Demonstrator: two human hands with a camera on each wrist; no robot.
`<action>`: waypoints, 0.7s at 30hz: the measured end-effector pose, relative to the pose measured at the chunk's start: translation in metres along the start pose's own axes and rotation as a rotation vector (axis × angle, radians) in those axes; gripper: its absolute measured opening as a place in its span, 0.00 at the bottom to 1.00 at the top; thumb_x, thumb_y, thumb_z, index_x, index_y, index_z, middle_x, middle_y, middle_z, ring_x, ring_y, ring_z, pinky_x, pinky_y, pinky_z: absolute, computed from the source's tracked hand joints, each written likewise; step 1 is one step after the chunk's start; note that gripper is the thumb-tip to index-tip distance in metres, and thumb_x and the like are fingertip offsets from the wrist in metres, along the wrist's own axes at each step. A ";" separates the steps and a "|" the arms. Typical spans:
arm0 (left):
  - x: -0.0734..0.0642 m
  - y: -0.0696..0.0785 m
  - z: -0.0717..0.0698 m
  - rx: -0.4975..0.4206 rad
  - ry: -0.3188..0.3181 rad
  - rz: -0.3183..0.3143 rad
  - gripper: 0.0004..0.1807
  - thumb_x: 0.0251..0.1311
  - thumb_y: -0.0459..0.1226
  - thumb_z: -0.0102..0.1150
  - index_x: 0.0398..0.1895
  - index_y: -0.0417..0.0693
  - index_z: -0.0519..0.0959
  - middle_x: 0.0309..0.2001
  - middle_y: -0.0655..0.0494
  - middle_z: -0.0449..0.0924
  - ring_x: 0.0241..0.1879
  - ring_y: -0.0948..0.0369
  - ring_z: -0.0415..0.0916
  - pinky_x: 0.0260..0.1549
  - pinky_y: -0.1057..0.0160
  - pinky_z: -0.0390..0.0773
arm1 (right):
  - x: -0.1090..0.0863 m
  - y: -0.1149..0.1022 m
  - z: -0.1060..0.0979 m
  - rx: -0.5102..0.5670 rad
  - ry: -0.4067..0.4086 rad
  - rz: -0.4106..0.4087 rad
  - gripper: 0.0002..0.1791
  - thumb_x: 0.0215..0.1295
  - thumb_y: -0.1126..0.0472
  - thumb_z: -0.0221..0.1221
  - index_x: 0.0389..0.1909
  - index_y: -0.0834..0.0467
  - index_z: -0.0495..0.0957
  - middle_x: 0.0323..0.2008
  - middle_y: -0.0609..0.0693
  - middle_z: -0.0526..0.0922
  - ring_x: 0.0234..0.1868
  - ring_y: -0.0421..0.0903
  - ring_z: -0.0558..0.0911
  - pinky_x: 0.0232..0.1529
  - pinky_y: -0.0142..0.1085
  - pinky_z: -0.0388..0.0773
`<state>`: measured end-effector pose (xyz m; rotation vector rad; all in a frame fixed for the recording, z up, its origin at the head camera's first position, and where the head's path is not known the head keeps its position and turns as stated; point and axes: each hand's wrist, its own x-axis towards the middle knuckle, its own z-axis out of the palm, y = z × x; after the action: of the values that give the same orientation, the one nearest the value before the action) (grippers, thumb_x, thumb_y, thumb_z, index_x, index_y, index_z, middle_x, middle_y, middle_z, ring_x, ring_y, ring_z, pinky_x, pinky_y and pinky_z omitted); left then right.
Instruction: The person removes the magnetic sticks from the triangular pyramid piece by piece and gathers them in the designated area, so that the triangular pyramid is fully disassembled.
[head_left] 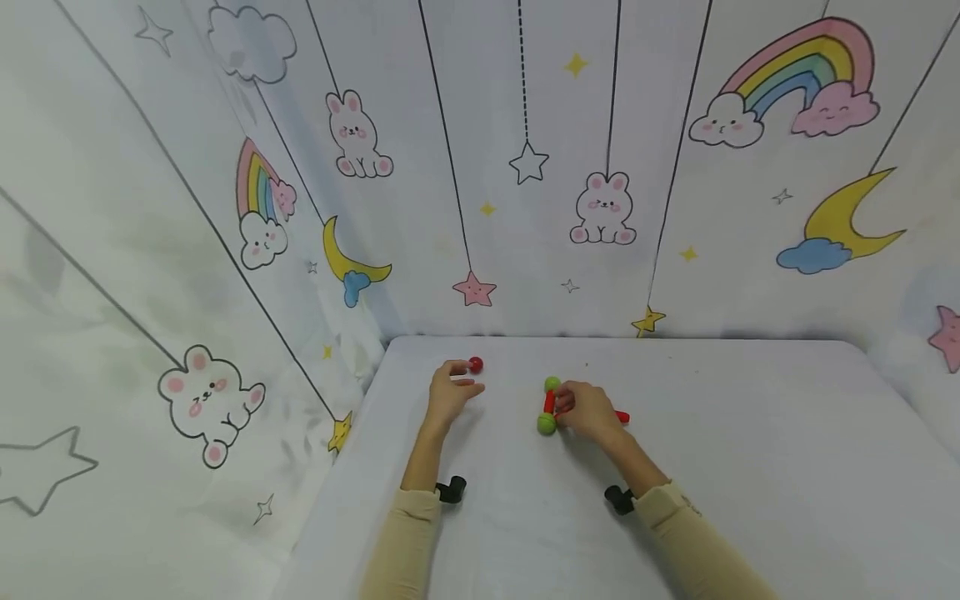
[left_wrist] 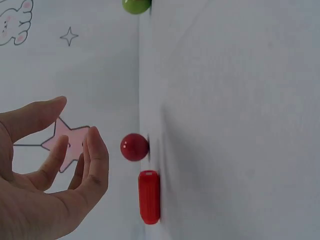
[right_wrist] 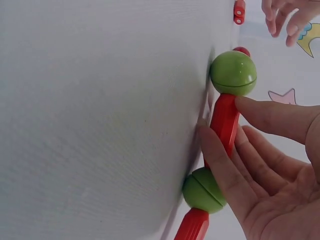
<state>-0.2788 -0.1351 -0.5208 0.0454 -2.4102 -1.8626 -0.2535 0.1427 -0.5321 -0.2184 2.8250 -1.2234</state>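
My right hand pinches a red rod between thumb and index finger. One green ball sits at one end of this rod and a second green ball at the other. Another red rod extends from the second ball; in the head view its red end shows beyond my right hand. My left hand is held above the table with fingers loosely bent and nothing between them. Near its fingertips lies a red ball, apart from the hand. A loose red rod lies beside that ball.
The white table ends at a back edge against a white curtain printed with rabbits, stars and rainbows. The curtain also hangs along the left side. Each wrist carries a small black camera.
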 end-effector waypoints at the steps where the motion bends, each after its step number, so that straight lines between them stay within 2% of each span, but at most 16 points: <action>1: 0.000 0.001 0.005 -0.010 -0.025 0.004 0.28 0.57 0.27 0.74 0.61 0.34 0.77 0.63 0.34 0.73 0.53 0.48 0.82 0.45 0.57 0.86 | 0.000 0.001 0.000 -0.005 0.005 0.000 0.23 0.55 0.72 0.72 0.54 0.64 0.83 0.39 0.50 0.87 0.42 0.47 0.84 0.43 0.42 0.83; 4: -0.003 0.004 0.016 -0.025 -0.070 -0.004 0.28 0.58 0.28 0.74 0.62 0.34 0.76 0.63 0.37 0.73 0.53 0.49 0.82 0.45 0.58 0.87 | 0.001 0.002 0.000 -0.003 0.012 0.004 0.23 0.55 0.72 0.72 0.54 0.64 0.83 0.39 0.50 0.87 0.42 0.46 0.84 0.43 0.42 0.83; 8: -0.007 0.009 0.028 0.000 -0.108 -0.026 0.27 0.59 0.31 0.74 0.62 0.38 0.77 0.61 0.40 0.75 0.51 0.51 0.82 0.46 0.57 0.87 | 0.001 0.001 0.000 0.018 0.020 -0.015 0.22 0.55 0.72 0.72 0.53 0.64 0.84 0.39 0.51 0.88 0.41 0.46 0.85 0.45 0.44 0.83; 16: -0.014 0.012 0.060 0.028 -0.278 -0.076 0.29 0.58 0.31 0.75 0.63 0.38 0.76 0.64 0.34 0.72 0.47 0.53 0.84 0.44 0.57 0.88 | 0.000 0.002 0.000 0.054 0.053 -0.016 0.19 0.57 0.71 0.73 0.51 0.63 0.84 0.38 0.51 0.88 0.41 0.46 0.86 0.48 0.46 0.84; 21: -0.016 0.011 0.073 0.025 -0.361 -0.097 0.30 0.58 0.29 0.73 0.64 0.35 0.74 0.64 0.33 0.72 0.45 0.52 0.82 0.45 0.51 0.87 | 0.000 0.005 0.002 0.091 0.063 -0.028 0.18 0.57 0.72 0.74 0.49 0.64 0.84 0.38 0.52 0.89 0.40 0.47 0.87 0.49 0.47 0.85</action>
<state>-0.2690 -0.0607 -0.5295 -0.1921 -2.7074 -2.0344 -0.2541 0.1442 -0.5371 -0.2191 2.8187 -1.3846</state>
